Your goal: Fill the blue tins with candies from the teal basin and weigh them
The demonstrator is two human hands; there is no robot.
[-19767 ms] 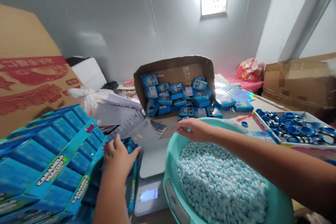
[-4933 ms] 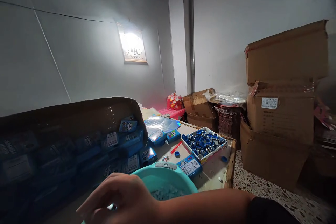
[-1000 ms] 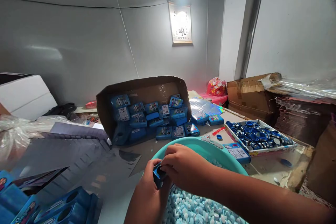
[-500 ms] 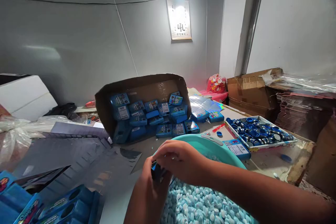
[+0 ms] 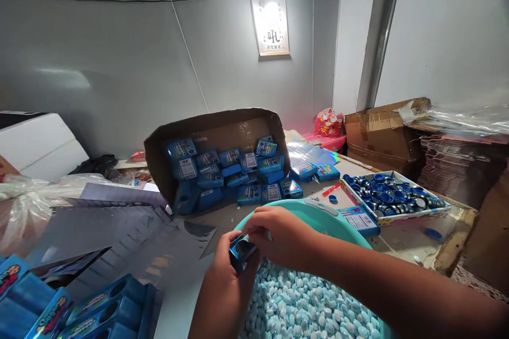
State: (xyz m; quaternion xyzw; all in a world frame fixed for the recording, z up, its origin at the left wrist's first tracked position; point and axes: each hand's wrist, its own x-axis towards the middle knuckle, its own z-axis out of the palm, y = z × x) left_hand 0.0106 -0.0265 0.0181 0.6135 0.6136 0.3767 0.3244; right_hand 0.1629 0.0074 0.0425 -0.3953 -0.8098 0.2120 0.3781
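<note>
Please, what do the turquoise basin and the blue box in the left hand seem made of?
Turquoise basin: probably plastic, smooth, with even colour and a rounded rim.
Blue box: perhaps coated card, from its shine and straight edges, though partly hidden.

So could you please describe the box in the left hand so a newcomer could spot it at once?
Start at the large turquoise tub at the bottom. By its left edge, the left hand grips a small blue box with a dark round hole. Unlike the other blue boxes, it is in a hand.
</note>
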